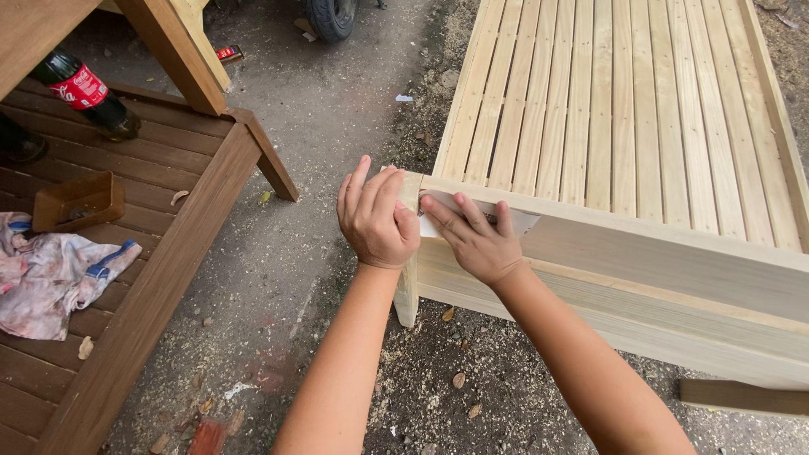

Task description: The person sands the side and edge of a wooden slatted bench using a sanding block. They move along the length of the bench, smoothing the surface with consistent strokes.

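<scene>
Pale slatted bed frame (624, 109) fills right side, running far from a near end board. Dark brown wooden platform (143, 278) at left carries a crumpled rag (50, 274), small wooden box (77, 200) and a dark soda bottle (84, 91). Left hand (375, 219) clamped over the frame's corner post (409, 253). Right hand (472, 236), fingers together, presses sandpaper (472, 215) on the board's top edge just beside it.
</scene>
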### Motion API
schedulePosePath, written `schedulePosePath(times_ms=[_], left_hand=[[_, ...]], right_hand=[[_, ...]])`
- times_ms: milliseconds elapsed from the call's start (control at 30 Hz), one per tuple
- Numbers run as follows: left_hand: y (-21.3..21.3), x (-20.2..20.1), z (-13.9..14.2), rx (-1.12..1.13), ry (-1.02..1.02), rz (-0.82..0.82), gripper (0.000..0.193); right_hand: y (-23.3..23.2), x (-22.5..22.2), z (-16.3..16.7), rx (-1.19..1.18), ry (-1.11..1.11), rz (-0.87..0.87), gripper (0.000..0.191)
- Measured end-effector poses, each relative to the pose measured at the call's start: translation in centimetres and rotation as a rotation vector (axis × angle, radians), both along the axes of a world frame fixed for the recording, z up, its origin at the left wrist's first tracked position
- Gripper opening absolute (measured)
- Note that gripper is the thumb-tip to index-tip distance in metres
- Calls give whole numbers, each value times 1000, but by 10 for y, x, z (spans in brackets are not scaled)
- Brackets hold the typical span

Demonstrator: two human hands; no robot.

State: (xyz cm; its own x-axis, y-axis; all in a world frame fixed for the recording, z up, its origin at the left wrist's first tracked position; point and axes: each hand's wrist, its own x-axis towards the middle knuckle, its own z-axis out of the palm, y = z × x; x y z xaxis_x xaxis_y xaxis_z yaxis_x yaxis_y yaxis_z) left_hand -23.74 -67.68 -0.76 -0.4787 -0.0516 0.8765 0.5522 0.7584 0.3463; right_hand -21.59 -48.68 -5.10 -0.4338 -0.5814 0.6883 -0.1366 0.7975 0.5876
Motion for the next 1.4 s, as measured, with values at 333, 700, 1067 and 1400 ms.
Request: schedulePosePath(times_ms=[333, 700, 1067, 1400], left_hand=[[-2, -1, 0, 11, 26, -8, 35], [-3, -1, -3, -10, 4, -5, 32], [-7, -2, -9, -7, 26, -79, 29], [-11, -7, -13, -16, 61, -115, 28]], right_hand=[[16, 12, -8, 62, -109, -16, 55], [-3, 23, 28, -131, -159, -96, 63], [-36, 17, 26, -233, -33, -122, 48], [-39, 45, -42, -105, -396, -125, 50]])
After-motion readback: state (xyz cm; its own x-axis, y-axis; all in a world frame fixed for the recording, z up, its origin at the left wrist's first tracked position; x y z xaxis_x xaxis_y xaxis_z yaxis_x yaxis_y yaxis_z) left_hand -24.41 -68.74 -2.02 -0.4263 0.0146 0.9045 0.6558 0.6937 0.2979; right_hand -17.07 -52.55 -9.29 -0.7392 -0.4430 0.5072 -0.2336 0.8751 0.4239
